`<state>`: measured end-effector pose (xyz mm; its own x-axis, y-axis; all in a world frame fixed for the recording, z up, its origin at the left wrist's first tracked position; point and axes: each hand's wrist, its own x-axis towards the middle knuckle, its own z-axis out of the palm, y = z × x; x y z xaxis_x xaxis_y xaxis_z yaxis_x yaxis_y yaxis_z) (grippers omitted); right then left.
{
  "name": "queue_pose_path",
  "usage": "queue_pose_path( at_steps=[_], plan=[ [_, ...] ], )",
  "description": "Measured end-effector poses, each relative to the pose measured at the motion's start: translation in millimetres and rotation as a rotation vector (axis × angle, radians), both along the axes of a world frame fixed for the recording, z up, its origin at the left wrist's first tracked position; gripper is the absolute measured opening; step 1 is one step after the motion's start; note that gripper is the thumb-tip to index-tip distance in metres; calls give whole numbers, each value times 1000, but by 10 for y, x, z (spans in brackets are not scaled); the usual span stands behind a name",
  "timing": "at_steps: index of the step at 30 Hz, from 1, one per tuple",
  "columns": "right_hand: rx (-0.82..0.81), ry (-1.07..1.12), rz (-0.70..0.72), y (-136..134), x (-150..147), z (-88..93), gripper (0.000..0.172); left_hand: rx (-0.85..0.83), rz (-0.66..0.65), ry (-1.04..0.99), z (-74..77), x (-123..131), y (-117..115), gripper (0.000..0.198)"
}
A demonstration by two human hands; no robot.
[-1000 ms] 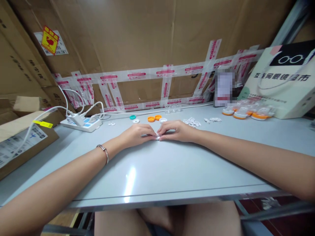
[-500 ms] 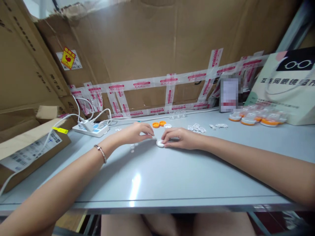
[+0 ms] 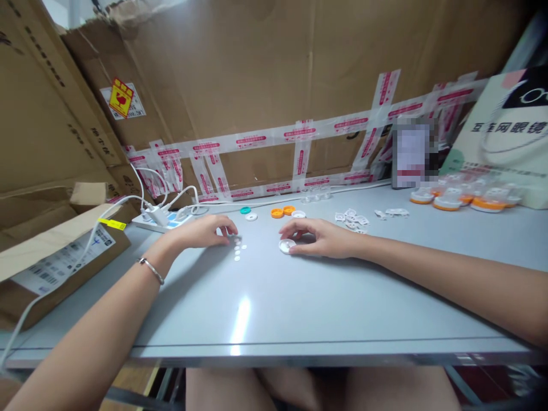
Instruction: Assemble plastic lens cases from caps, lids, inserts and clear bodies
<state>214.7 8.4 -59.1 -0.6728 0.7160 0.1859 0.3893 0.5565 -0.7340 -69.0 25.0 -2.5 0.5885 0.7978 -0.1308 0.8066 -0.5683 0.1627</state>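
My right hand (image 3: 323,240) grips a shallow white round plastic cap (image 3: 286,246) at its right edge, thumb in front and fingers behind, on the grey table (image 3: 274,302). My left hand (image 3: 212,230) hovers over the table to the left, fingers curved and apart from the thumb, nothing visible between them. Just beside its fingertips lie several small white discs (image 3: 237,252). Behind the hands are two orange round caps (image 3: 277,213), a white ring-shaped cap (image 3: 298,214), a teal disc (image 3: 245,210) and a white disc (image 3: 251,217).
Several small white plastic pieces (image 3: 351,218) lie right of centre, with clear round parts (image 3: 317,195) at the back. Orange-and-white round cases (image 3: 447,201) stand at right by a paper bag (image 3: 496,131). A power strip (image 3: 160,218) and open cardboard box (image 3: 64,257) are at left.
My left hand has moved left, away from the white cap to the small discs, uncovering the teal and white discs. My right hand stays on the cap. The view has shifted slightly.
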Motion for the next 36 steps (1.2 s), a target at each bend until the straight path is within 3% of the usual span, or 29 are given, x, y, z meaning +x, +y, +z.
queue_pose_path(
  at_steps=[9, 15, 22, 27, 30, 32, 36],
  plan=[
    [-16, 12, 20, 14, 23, -11, 49, -57, 45, -131, -155, 70, 53, 22],
    [-8, 42, 33, 29, 30, -34, 45, 7, 64, -70, -117, 96, 35, 20],
    [-5, 54, 53, 26, 28, -32, 45, 224, -94, 99, -109, 172, -6, 18],
    [4, 49, 39, 24, 17, -24, 43, 355, -89, 142, -194, 186, 36, 17],
    [13, 50, 41, 24, 14, -21, 43, 440, -77, 50, -212, 226, 15, 14],
    [11, 48, 46, 20, 12, -15, 42, 516, -150, -76, -216, 309, -43, 12],
    [11, 47, 62, 13, 6, -2, 40, 643, -422, -208, -272, 563, -191, 18]
  ],
)
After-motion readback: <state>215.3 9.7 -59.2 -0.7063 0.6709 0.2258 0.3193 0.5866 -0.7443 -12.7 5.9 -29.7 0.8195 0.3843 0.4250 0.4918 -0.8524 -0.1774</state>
